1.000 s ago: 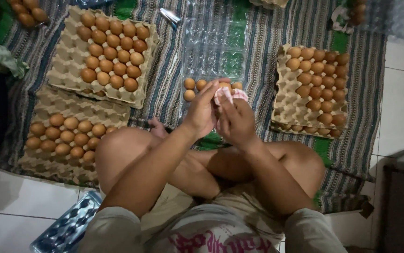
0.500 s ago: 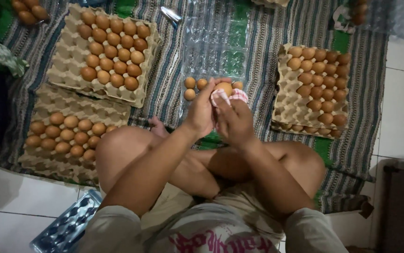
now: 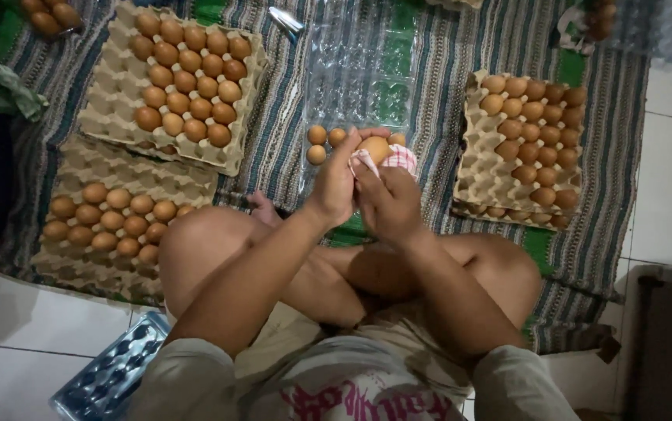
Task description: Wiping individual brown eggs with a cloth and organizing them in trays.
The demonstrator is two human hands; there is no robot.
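the left hand [image 3: 334,185] and the right hand [image 3: 387,204] meet over the near end of the clear plastic egg tray [image 3: 359,74], the left pinching a brown egg [image 3: 374,148] and the right pressing a red-checked cloth [image 3: 398,160] against it. three more eggs [image 3: 325,143] sit in that tray just left of the held one, and cardboard trays of eggs [image 3: 184,82] lie well apart to either side of it on the striped mat [image 3: 281,101].

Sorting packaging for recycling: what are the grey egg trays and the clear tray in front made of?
Grey egg trays: apparently moulded paper pulp, matte, rough-edged. Clear tray: likely thin plastic, glossy; the striped mat shows through it.
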